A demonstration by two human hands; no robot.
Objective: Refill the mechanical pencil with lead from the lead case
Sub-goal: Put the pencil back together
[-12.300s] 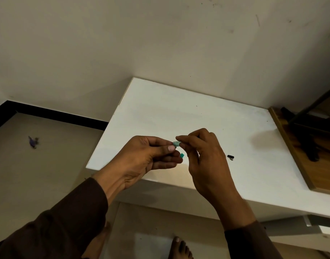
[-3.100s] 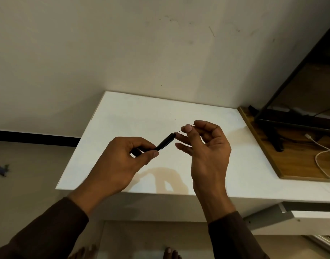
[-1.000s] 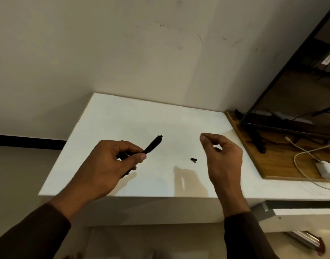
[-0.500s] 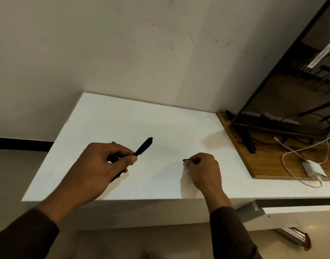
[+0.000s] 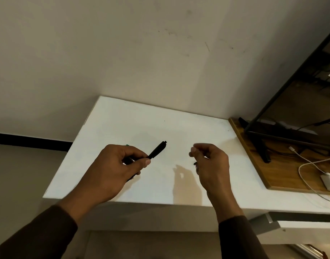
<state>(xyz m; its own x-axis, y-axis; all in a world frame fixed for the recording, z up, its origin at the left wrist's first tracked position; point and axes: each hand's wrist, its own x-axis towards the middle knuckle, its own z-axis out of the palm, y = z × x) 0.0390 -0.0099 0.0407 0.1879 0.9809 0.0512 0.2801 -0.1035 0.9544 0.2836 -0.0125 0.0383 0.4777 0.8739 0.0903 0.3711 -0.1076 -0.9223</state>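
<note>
My left hand (image 5: 115, 171) grips the black mechanical pencil (image 5: 157, 150) by its lower half. The pencil's free end points up and to the right over the white table (image 5: 141, 124). A sliver of the green lead case (image 5: 127, 145) shows just behind my left knuckles. My right hand (image 5: 210, 161) hovers above the table to the right of the pencil with its fingers curled. A small black cap (image 5: 194, 163) peeks out at its fingertips. A gap of about a hand's width separates the pencil's end from my right hand.
A wooden board (image 5: 254, 157) lies at the table's right end and carries a dark screen (image 5: 300, 101) on its stand. A white cable and charger (image 5: 326, 180) lie there too. The wall runs along the table's far edge.
My right hand dipped to the table where the small black cap lay, then rose with fingers curled. That spot now lies behind the hand. The left hand kept holding the pencil.
</note>
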